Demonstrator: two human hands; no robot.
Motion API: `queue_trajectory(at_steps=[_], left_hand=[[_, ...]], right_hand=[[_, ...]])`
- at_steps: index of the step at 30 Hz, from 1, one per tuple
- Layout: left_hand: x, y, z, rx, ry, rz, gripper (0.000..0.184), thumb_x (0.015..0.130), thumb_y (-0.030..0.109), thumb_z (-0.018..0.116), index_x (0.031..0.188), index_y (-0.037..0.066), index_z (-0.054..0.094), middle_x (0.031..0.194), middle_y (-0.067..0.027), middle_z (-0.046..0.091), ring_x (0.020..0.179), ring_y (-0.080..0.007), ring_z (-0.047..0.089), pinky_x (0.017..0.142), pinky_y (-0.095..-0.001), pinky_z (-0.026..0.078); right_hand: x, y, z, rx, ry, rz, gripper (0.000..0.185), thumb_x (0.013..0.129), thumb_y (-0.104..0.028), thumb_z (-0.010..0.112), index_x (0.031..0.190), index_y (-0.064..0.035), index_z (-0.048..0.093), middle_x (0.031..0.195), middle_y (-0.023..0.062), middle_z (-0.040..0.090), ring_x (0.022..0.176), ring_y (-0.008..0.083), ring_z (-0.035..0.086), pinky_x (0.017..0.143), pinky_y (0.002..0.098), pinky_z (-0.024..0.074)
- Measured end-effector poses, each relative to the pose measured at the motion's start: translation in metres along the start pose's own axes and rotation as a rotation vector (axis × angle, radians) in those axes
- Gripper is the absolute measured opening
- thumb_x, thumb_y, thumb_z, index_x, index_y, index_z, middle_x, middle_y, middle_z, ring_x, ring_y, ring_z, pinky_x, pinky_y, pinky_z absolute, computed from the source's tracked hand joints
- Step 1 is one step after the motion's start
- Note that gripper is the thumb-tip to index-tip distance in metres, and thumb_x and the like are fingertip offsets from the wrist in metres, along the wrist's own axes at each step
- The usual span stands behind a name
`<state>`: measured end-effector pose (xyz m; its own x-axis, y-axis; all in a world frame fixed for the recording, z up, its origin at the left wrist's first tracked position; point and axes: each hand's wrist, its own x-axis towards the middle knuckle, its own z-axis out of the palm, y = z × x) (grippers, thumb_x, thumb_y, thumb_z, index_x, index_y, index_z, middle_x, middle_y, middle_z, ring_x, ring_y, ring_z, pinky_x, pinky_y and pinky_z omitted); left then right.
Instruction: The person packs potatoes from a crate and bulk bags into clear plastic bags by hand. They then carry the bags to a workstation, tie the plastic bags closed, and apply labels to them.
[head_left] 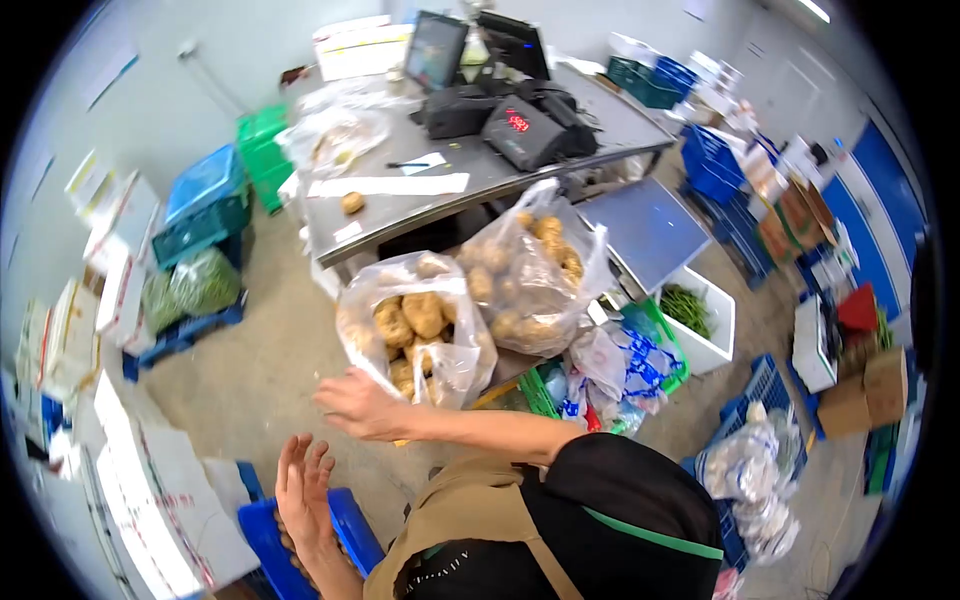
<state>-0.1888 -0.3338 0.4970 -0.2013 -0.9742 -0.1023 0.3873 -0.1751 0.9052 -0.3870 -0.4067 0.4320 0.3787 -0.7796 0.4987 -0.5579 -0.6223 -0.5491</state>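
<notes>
My left hand (303,495) is raised with its fingers apart, holding nothing, over the edge of a blue crate (352,530). Brownish items inside that crate are mostly hidden by my arm. My right hand (362,405) reaches across my body, its fingers loosely bent and nothing visible in them. It is close to the lower left side of a clear plastic bag (470,345) of potatoes (424,314), whose mouth is open; whether they touch I cannot tell. Behind it stands a second, fuller clear bag (520,265) of potatoes.
A metal table (410,220) bears a scale with red digits (517,120), monitors and a single potato (352,203). To the right are a green crate (540,392) of plastic bags and a white box (722,330) of green vegetables. White boxes (165,490) stack at left.
</notes>
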Motion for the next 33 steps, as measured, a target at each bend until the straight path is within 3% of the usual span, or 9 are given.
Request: queue_trajectory(at_steps=[8, 14, 15, 20, 22, 24, 28, 30, 33], left_hand=[[0.132, -0.031, 0.164, 0.501, -0.462, 0.014, 0.038, 0.090, 0.012, 0.063, 0.121, -0.006, 0.055, 0.109, -0.0129, 0.063, 0.103, -0.0190, 0.060, 0.090, -0.0307, 0.047], [0.270, -0.119, 0.351, 0.952, -0.699, 0.391, 0.071, 0.079, 0.034, 0.074, 0.134, -0.001, 0.046, 0.121, -0.0200, 0.060, 0.109, -0.0283, 0.060, 0.094, -0.0363, 0.046], [0.289, -0.133, 0.382, 1.028, -0.694, 0.492, 0.077, 0.076, 0.036, 0.075, 0.135, -0.001, 0.043, 0.124, -0.0255, 0.058, 0.113, -0.0340, 0.057, 0.098, -0.0389, 0.044], [0.378, -0.225, 0.473, 1.151, -0.622, 0.467, 0.064, 0.079, 0.037, 0.072, 0.122, -0.006, 0.051, 0.110, -0.0245, 0.063, 0.101, -0.0325, 0.062, 0.087, -0.0394, 0.049], [0.395, -0.236, 0.486, 0.912, -0.819, 0.013, 0.046, 0.084, 0.035, 0.069, 0.108, -0.003, 0.057, 0.088, -0.0133, 0.062, 0.081, -0.0219, 0.060, 0.074, -0.0338, 0.048], [0.379, -0.213, 0.490, 0.609, -0.932, -0.259, 0.032, 0.089, 0.033, 0.065, 0.092, 0.002, 0.059, 0.068, -0.0008, 0.051, 0.063, -0.0113, 0.049, 0.061, -0.0278, 0.042], [0.363, -0.133, 0.403, -0.007, -0.632, -0.343, 0.026, 0.097, 0.029, 0.052, 0.083, 0.006, 0.056, 0.053, 0.0105, 0.028, 0.041, -0.0030, 0.023, 0.038, -0.0213, 0.016], [0.383, -0.114, 0.394, -0.183, -0.321, -0.449, 0.028, 0.097, 0.027, 0.048, 0.085, 0.003, 0.055, 0.051, 0.0085, 0.028, 0.040, -0.0048, 0.024, 0.040, -0.0218, 0.022], [0.408, -0.123, 0.449, 0.091, -0.479, -0.390, 0.023, 0.092, 0.017, 0.046, 0.084, -0.003, 0.055, 0.054, 0.0061, 0.029, 0.045, -0.0061, 0.023, 0.043, -0.0228, 0.021]], right_hand=[[-0.183, 0.102, -0.228, -0.656, 1.063, 0.755, 0.064, 0.080, -0.026, 0.074, 0.126, 0.0110, 0.047, 0.122, 0.0274, 0.053, 0.113, 0.0407, 0.053, 0.099, 0.0428, 0.0419], [-0.238, 0.228, -0.285, -0.625, 1.019, 1.098, 0.068, 0.077, -0.032, 0.075, 0.121, 0.0128, 0.050, 0.127, 0.0326, 0.049, 0.117, 0.0438, 0.048, 0.100, 0.0470, 0.0376], [-0.232, 0.234, -0.294, -0.698, 0.963, 1.078, 0.054, 0.078, -0.029, 0.074, 0.110, 0.0110, 0.057, 0.108, 0.0285, 0.061, 0.102, 0.0429, 0.057, 0.087, 0.0465, 0.0448], [-0.248, 0.294, -0.317, 0.143, 1.085, 1.055, 0.032, 0.088, -0.026, 0.065, 0.091, 0.0057, 0.063, 0.061, 0.0059, 0.062, 0.051, 0.0198, 0.055, 0.053, 0.0341, 0.0416], [-0.232, 0.267, -0.345, 0.665, 1.258, 0.883, 0.026, 0.089, -0.024, 0.063, 0.085, 0.0020, 0.062, 0.058, 0.0032, 0.057, 0.050, 0.0140, 0.050, 0.049, 0.0317, 0.0372], [-0.236, 0.226, -0.380, 1.194, 1.107, 0.651, 0.025, 0.091, -0.019, 0.059, 0.072, -0.0038, 0.056, 0.053, -0.0011, 0.046, 0.049, 0.0092, 0.045, 0.048, 0.0268, 0.0351], [-0.276, 0.136, -0.365, 0.783, 0.336, 0.877, 0.020, 0.083, -0.018, 0.069, 0.081, 0.0018, 0.067, 0.065, 0.0044, 0.062, 0.061, 0.0106, 0.058, 0.055, 0.0263, 0.0429], [-0.293, 0.140, -0.371, 0.872, 0.490, 0.563, 0.021, 0.084, -0.018, 0.068, 0.073, -0.0006, 0.065, 0.062, 0.0047, 0.061, 0.060, 0.0108, 0.056, 0.054, 0.0274, 0.0430], [-0.255, 0.210, -0.395, 1.528, 0.972, 0.639, 0.035, 0.090, -0.032, 0.052, 0.076, -0.0022, 0.061, 0.058, 0.0035, 0.055, 0.054, 0.0130, 0.052, 0.050, 0.0313, 0.0425]])
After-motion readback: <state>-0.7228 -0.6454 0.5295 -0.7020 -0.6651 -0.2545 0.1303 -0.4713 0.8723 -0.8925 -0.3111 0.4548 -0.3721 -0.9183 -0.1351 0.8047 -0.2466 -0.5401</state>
